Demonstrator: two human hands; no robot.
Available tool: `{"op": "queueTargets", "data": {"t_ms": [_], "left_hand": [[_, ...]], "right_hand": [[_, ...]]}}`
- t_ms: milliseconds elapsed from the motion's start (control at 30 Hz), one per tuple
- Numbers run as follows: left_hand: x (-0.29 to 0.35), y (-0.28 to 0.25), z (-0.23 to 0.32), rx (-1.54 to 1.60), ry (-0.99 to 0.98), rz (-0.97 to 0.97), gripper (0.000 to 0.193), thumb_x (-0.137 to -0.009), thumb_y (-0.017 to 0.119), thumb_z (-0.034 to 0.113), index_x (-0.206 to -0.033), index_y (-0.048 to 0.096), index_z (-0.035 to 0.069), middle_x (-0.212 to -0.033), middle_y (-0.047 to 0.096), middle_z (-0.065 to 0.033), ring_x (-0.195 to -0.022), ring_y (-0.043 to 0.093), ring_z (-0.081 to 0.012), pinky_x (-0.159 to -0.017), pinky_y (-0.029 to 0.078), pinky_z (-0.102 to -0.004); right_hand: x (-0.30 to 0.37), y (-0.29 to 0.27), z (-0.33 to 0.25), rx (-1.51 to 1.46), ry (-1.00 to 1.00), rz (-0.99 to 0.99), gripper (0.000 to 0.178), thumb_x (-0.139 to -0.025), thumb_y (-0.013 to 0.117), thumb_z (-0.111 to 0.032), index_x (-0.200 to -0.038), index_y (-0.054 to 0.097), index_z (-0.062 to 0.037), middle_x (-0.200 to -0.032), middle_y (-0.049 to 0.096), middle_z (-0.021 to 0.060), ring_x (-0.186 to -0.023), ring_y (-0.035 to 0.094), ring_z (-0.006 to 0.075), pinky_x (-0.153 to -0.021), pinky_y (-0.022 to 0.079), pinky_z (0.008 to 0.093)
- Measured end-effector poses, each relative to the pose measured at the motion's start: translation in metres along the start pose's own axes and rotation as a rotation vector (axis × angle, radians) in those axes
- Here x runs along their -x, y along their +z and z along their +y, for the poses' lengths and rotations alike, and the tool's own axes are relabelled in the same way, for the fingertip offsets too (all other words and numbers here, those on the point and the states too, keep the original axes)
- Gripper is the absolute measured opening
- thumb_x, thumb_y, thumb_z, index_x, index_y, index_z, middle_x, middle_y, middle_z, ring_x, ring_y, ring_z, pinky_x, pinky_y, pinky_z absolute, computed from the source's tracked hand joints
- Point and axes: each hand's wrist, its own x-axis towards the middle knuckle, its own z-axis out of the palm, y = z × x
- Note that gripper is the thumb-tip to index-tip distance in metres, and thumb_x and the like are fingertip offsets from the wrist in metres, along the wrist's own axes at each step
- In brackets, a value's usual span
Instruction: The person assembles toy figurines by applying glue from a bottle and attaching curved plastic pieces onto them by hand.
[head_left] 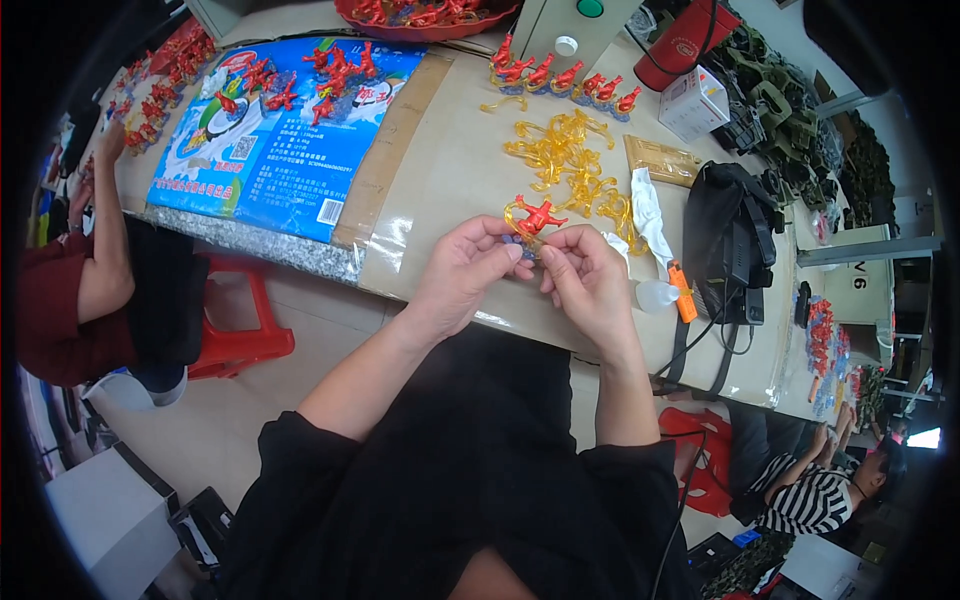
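Note:
Both my hands meet over the near edge of the table. My left hand [468, 268] and my right hand [584, 275] together pinch a small red toy figure [538, 216] with a curved yellow translucent piece attached and a bluish base between my fingertips. Just beyond lies a loose pile of yellow translucent pieces [568, 160]. A row of finished red figures [560, 76] stands farther back.
A blue printed bag [270, 150] lies flat at left with several red figures on it. A red bowl [420, 20] holds more figures. A black bag [730, 240], an orange tool [682, 290], a white box [694, 100] sit at right. Other people sit at left and lower right.

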Motion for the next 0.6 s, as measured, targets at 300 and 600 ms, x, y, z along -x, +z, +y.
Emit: {"op": "queueTargets", "data": {"t_ms": [300,600], "left_hand": [[0.002,0.003,-0.002,-0.092,0.053,0.022,0.017,-0.081,0.054,0.004,-0.097,0.05,-0.001,-0.088,0.058,-0.0077,-0.074,0.055,-0.0107,-0.069,0.048,-0.0247],[0.003,0.003,-0.004,-0.124,0.071,0.023,0.015,-0.082,0.053,0.003,-0.096,0.051,-0.001,-0.089,0.058,-0.0081,-0.073,0.056,-0.0105,-0.069,0.048,-0.0245]], "right_hand": [[0.008,0.002,-0.006,0.165,-0.116,0.032,0.008,-0.081,0.053,-0.003,-0.086,0.05,0.0023,-0.067,0.054,0.0053,-0.055,0.053,0.008,-0.047,0.042,0.0195],[0.012,0.007,0.004,0.232,-0.237,0.12,0.011,-0.077,0.059,-0.003,-0.084,0.052,0.0017,-0.073,0.056,0.0135,-0.063,0.058,0.0225,-0.054,0.046,0.0288]]}}
